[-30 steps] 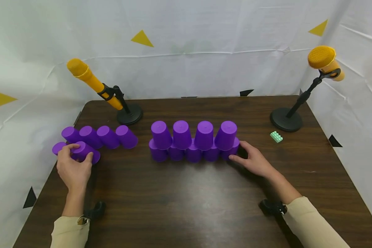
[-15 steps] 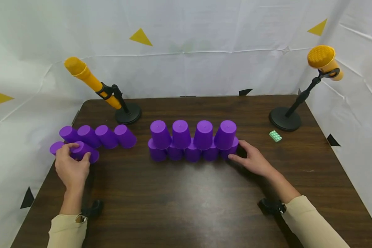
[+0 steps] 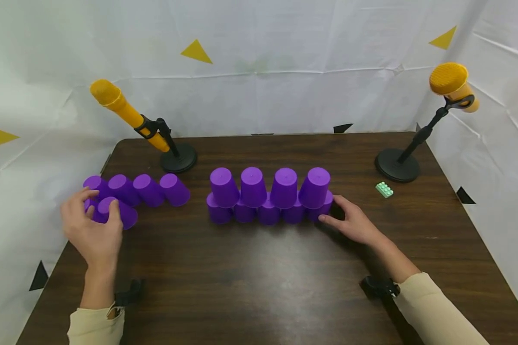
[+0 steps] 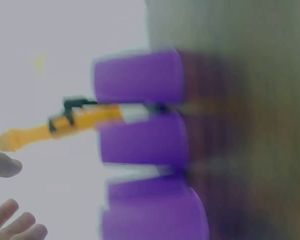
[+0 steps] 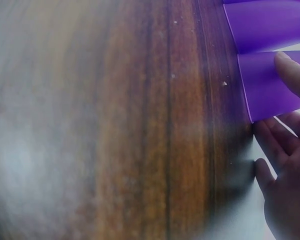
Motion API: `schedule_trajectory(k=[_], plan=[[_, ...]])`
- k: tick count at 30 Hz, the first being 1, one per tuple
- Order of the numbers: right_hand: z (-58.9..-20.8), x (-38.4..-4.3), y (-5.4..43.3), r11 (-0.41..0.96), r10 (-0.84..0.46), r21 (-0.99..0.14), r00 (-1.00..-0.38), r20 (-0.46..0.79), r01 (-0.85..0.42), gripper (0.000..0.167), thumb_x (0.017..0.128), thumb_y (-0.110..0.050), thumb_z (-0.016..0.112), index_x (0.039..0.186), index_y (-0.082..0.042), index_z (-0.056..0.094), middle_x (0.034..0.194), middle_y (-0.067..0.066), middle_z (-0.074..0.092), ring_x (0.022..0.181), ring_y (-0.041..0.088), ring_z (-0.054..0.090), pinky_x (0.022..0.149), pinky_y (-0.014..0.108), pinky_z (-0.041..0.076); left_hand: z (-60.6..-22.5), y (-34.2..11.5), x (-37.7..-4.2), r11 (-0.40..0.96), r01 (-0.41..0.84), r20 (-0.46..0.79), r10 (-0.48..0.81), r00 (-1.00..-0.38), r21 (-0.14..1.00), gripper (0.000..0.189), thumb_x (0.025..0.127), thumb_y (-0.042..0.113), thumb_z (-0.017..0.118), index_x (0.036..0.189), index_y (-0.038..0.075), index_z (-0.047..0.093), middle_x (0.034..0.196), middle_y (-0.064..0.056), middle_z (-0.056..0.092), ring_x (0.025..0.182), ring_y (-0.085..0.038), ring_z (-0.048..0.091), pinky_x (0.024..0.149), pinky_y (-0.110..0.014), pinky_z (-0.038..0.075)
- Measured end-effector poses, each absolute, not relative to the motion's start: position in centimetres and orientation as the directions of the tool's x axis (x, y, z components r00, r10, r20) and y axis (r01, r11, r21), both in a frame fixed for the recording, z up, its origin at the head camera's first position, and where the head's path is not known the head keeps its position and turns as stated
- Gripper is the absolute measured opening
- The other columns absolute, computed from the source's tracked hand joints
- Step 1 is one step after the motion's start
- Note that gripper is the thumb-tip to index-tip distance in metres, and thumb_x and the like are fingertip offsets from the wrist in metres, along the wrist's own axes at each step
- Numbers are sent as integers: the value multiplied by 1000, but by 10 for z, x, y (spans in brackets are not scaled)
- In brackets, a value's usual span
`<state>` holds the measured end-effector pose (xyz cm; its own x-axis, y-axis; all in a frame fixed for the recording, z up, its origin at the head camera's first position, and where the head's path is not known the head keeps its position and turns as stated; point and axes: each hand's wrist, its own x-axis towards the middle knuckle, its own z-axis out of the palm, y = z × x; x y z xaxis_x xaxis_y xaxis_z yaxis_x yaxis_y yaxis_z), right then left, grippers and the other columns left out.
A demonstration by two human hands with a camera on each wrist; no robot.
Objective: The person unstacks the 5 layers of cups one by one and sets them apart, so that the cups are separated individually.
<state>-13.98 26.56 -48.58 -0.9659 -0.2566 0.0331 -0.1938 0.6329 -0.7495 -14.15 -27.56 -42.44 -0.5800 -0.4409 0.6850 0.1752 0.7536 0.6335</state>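
Dark wood desk (image 3: 259,287), white sheet walls on three sides.

Left hand (image 3: 92,232): fingers spread and relaxed, hovering just over loose purple cup (image 3: 116,212) at left desk edge; gripping nothing. Second loose cup mostly hidden behind that hand. Row of four spare cups (image 3: 138,189) just behind, lying tilted.

Right hand (image 3: 354,223): flat on desk, fingers straight, fingertips (image 3: 323,219) touching lowest right cup of cup stack (image 3: 269,196). Stack: five cups below, four above, upside down, mid-desk.

Step judged: second tier complete, third tier not yet begun; left hand at pick-up of next cup. Next move likely calls for closing round loose cup, lifting clear of spare row, carrying rightward over open desk, setting down gently between two top cups.

Edges: loose cup close to left desk edge, risk of knocking off. Yellow microphone (image 3: 129,115) on stand behind spare row; second microphone (image 3: 451,86) and green brick (image 3: 384,189) far right, well apart. Front of desk open.
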Motion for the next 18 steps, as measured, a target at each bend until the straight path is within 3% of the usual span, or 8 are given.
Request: schedule_trajectory(k=[4, 8, 12, 18], plan=[[-487, -140, 266, 640, -257, -744, -966, 29, -193, 66, 91, -32, 71, 143, -1, 45, 136, 21, 53, 130, 38, 46, 106, 58, 34, -398, -230, -135, 680, 365, 713, -337, -615, 636, 33, 76, 2, 79, 106, -3, 67, 119, -10, 64, 110, -17, 57, 84, -15, 50], [-488, -139, 266, 637, -254, -747, -967, 31, -191, 65, 91, -32, 71, 142, -2, 45, 137, 21, 53, 130, 38, 46, 106, 58, 33, -382, -178, -125, 560, 507, 685, -156, -712, 655, 39, 76, -9, 78, 112, -7, 63, 120, -19, 61, 112, -27, 57, 87, -36, 55], [-487, -139, 266, 635, -253, -748, -967, 37, -195, 64, 91, -32, 72, 141, -2, 46, 135, 21, 54, 129, 38, 47, 106, 58, 34, -381, -141, -124, 478, 563, 644, -9, -765, 675, 45, 77, -8, 77, 119, -5, 60, 125, -20, 58, 117, -32, 55, 86, -55, 52], [-487, -139, 266, 631, -256, -750, -966, 40, -198, 63, 91, -31, 71, 141, -2, 47, 135, 21, 54, 128, 38, 47, 106, 58, 34, -387, -108, -133, 400, 604, 636, 64, -769, 689, 51, 78, -8, 77, 124, -6, 55, 132, -21, 52, 122, -35, 50, 90, -59, 49]])
